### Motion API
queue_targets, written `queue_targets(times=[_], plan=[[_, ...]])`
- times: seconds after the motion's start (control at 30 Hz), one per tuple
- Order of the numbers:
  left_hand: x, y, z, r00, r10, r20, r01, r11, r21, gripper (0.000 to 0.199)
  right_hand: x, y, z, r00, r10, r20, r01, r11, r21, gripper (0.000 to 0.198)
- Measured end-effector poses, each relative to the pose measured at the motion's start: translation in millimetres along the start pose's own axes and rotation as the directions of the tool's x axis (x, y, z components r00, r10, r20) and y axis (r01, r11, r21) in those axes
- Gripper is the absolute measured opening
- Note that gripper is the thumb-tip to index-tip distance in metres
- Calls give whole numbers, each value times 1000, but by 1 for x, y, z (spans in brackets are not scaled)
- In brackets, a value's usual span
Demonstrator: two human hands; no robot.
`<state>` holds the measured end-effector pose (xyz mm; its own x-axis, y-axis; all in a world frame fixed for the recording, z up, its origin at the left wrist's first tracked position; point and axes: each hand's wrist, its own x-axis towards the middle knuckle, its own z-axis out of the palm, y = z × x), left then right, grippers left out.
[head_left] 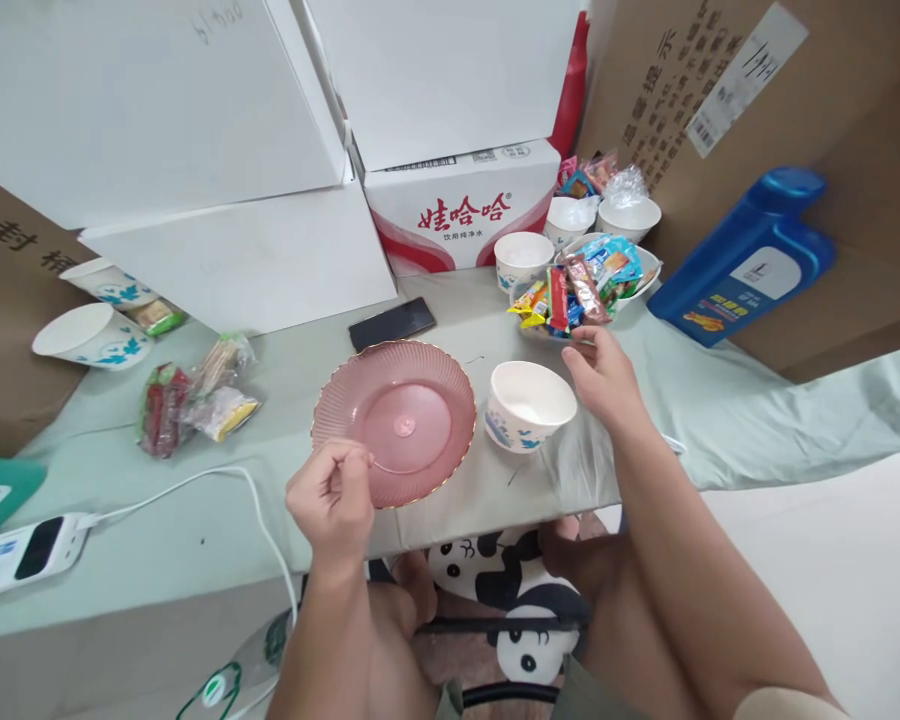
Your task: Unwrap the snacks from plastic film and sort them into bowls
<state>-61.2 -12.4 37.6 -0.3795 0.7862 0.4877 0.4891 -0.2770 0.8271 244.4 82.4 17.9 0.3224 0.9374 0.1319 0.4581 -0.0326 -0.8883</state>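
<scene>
My left hand is closed in a fist at the near left rim of a pink ribbed glass plate with a gold scalloped edge. What the fist holds, if anything, is hidden; whether it touches the rim I cannot tell. My right hand has thumb and fingers apart, close to the front of a bowl heaped with wrapped snacks. No held item shows in it. Between plate and right hand stands a white paper bowl with blue leaf prints, upright.
Behind the plate lies a black phone. More paper bowls stand by a white carton. A blue bottle leans at right. At left are packaged snacks, tipped paper bowls and a power bank with a white cable.
</scene>
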Motion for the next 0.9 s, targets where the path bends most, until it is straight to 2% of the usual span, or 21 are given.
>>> queue_targets(times=[0.1,0.17,0.27,0.33,0.4,0.47,0.53,0.63,0.77,0.83,0.9], plan=[[1,0,-5,999,10,-35,-9,1000,26,24,-3,-5,-2,993,-121,-12,120,991,-56,35],[5,-3,-9,994,16,-107,-12,999,38,23,-13,-13,-4,978,-200,-58,188,969,-161,31],[15,-13,-15,971,-32,-238,49,997,65,13,-33,-23,-9,973,-224,-55,200,937,-287,28],[22,-23,-17,953,-127,-277,151,986,69,7,-44,-22,-11,987,-155,35,158,938,-309,33],[26,-34,-18,925,-295,-240,301,953,-11,18,-52,-14,-13,988,-32,154,80,944,-319,35],[29,-42,-18,877,-459,-142,441,887,-138,25,-54,-6,-11,965,103,240,-26,952,-304,32],[30,-46,-16,833,-552,-35,527,812,-250,28,-52,1,-7,950,179,256,-120,966,-230,29],[30,-47,-12,812,-583,34,555,753,-354,27,-47,1,5,965,216,149,-206,975,-84,29],[31,-51,-9,817,-576,27,540,748,-387,27,-44,-5,17,968,248,39,-251,960,120,41],[32,-55,-9,824,-566,20,529,758,-382,26,-45,-5,18,976,219,-15,-214,963,162,39],[32,-58,-10,827,-563,7,524,764,-377,24,-48,-4,15,988,130,-83,-119,985,127,33]])
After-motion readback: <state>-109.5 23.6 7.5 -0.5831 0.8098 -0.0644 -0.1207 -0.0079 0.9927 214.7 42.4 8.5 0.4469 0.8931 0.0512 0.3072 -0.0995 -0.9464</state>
